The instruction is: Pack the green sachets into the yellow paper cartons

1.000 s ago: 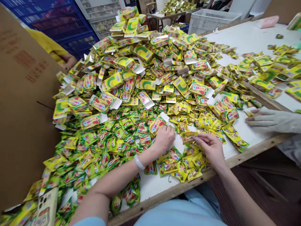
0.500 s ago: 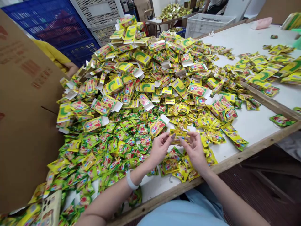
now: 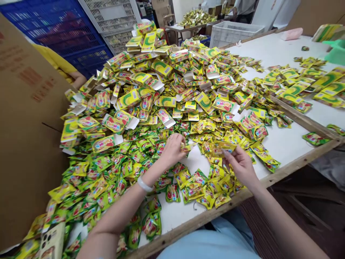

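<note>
My left hand (image 3: 174, 149) is closed, its fingers pinching what looks like a small yellow carton (image 3: 188, 146), seen edge-on and partly hidden by the hand. Opposite it, my right hand (image 3: 241, 165) grips a yellow candy packet (image 3: 223, 146) between thumb and fingers, the packet pointing left. A gap separates the two held things, above a bare patch of the white tabletop (image 3: 198, 162). Yellow packets (image 3: 195, 190) lie just below the hands, and green packets (image 3: 107, 180) spread thickly to the left.
A high heap of printed cartons (image 3: 161, 68), many with open flaps, rises beyond the hands. At left stand a large cardboard box (image 3: 29, 144) and a phone (image 3: 52, 241). A wooden edge (image 3: 194, 225) borders the table. Someone's yellow sleeve (image 3: 55, 63) shows behind the box.
My hands have moved apart: the left went left to where a carton lay and now grips a yellow thing; the right moved right, keeping the yellow packet.
</note>
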A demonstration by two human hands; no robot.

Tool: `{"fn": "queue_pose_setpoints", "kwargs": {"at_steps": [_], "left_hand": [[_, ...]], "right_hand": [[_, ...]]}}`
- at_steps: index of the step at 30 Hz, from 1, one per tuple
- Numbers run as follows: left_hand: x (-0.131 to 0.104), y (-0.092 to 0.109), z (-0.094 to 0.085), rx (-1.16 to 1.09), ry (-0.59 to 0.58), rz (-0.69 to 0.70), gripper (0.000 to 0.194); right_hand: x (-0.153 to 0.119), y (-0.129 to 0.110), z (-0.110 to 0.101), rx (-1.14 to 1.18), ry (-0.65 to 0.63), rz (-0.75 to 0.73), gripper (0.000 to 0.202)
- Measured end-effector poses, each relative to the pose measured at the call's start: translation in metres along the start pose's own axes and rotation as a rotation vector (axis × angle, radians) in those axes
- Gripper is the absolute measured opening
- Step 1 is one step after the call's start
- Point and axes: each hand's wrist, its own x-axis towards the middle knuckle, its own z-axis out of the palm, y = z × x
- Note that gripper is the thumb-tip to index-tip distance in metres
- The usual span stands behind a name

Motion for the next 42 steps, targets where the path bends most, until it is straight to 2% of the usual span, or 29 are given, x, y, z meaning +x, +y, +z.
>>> {"fn": "queue_pose_setpoints", "kwargs": {"at_steps": [2,5,6,8,12,15,18,23,26,32,36,42], "left_hand": [[-0.013,0.015,0.003,-0.353,-0.064,0.01,0.02],[-0.03,0.037,0.009,-0.827,-0.26,-0.073,0.031],[-0.034,0.042,0.012,-0.912,-0.296,-0.095,0.036],[-0.042,0.05,0.015,-0.979,-0.288,-0.114,0.047],[-0.049,0.057,0.012,-0.881,-0.214,-0.095,0.065],[-0.051,0.061,0.007,-0.768,-0.299,-0.092,0.069],[-0.051,0.062,0.008,-0.699,-0.396,-0.107,0.075],[-0.061,0.06,0.016,-0.755,-0.517,-0.091,0.075],[-0.069,0.061,0.022,-0.77,-0.549,-0.113,0.075],[-0.074,0.072,0.032,-0.645,-0.619,-0.168,0.08],[-0.068,0.078,0.031,-0.612,-0.649,-0.124,0.078],[-0.064,0.074,0.031,-0.693,-0.655,-0.16,0.08]], "right_hand": [[0.004,-0.015,0.005,0.06,0.001,-0.089,0.024],[0.008,-0.033,0.02,0.105,-0.004,-0.207,0.023],[0.009,-0.037,0.025,0.088,-0.019,-0.236,0.021],[0.011,-0.041,0.031,-0.016,-0.089,-0.312,0.016],[0.012,-0.047,0.025,-0.355,-0.351,-0.491,0.019],[0.009,-0.056,0.016,-0.588,-0.531,-0.499,0.03],[0.004,-0.064,0.012,-0.714,-0.603,-0.476,0.034],[-0.006,-0.052,0.003,-0.551,-0.549,-0.478,0.017],[-0.019,-0.037,-0.003,-0.526,-0.508,-0.489,0.022],[-0.034,-0.032,-0.008,-0.439,-0.722,-0.242,0.022],[-0.037,-0.034,-0.008,-0.424,-0.747,-0.209,0.028],[-0.034,-0.038,-0.015,-0.381,-0.473,-0.233,0.018]]}}
